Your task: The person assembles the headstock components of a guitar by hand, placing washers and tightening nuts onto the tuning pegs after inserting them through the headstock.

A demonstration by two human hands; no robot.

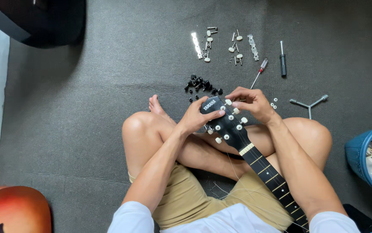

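Note:
A black guitar headstock (pixel 225 123) with white tuner buttons rests across my crossed legs, its neck (pixel 272 177) running toward the lower right. My left hand (pixel 195 116) grips the headstock's upper left edge, thumb across its face. My right hand (pixel 251 102) pinches a small white tuner part at the headstock's top right side. Loose strings trail over my lap.
On the grey mat ahead lie a pile of black tuner parts (pixel 201 84), silver tuning machines and plates (pixel 220 45), two screwdrivers (pixel 259 71), a three-armed wrench (pixel 309 103). A blue basket (pixel 358 151) stands at right. An orange guitar body (pixel 13 211) is at lower left.

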